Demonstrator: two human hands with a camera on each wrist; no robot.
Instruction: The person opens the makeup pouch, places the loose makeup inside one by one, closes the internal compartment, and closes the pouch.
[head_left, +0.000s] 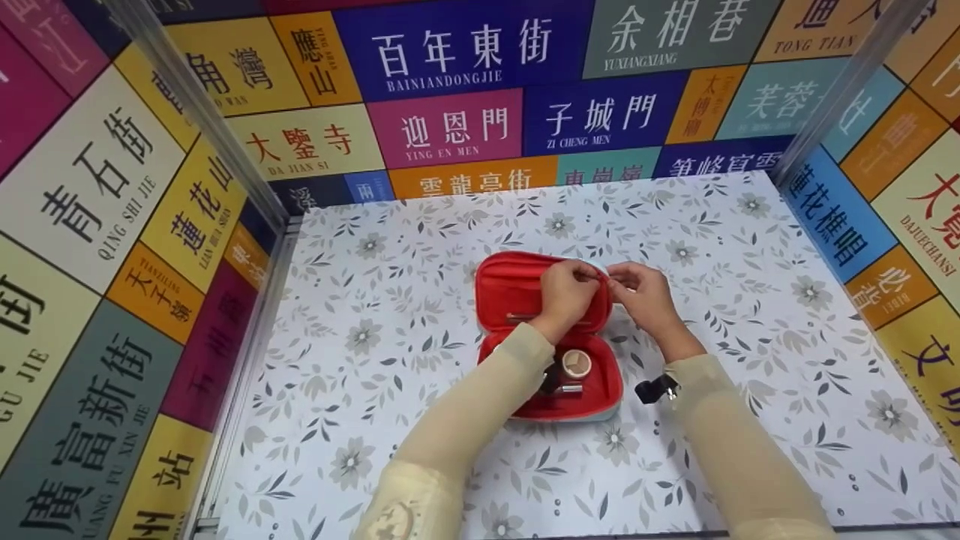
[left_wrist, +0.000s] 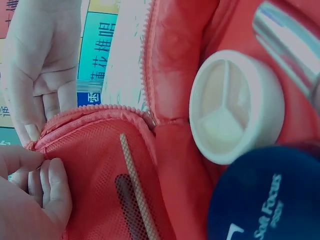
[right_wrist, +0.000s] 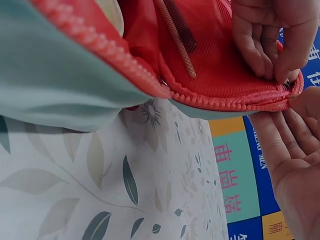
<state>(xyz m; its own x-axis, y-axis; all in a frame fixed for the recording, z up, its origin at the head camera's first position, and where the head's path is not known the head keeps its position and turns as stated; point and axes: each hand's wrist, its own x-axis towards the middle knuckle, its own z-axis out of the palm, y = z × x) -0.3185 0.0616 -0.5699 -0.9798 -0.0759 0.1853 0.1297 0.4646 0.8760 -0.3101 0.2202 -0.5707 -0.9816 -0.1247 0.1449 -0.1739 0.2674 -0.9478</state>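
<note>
A makeup bag (head_left: 611, 382), red inside and pale blue-green outside, lies unzipped with its lid raised at the back. My left hand (head_left: 566, 292) reaches into the lid and pinches the mesh pocket (left_wrist: 95, 150) at its corner, where a small metal zipper slider (right_wrist: 287, 84) shows by the fingertips. On the lid's outer right edge, my right hand (head_left: 645, 296) pinches the rim. Behind the mesh are a thin patterned stick (left_wrist: 136, 185) and a dark slim item (left_wrist: 127, 202). The base holds a round three-part cream pot (head_left: 576, 363), a silver tube (head_left: 571, 389) and a dark "Soft Focus" round case (left_wrist: 270, 200).
The bag rests on a table covered in a white leaf-and-flower print (head_left: 360, 420). Colourful panels with Chinese lettering (head_left: 465, 124) stand behind and at both sides. A black strap end (head_left: 656, 389) hangs at the right wrist.
</note>
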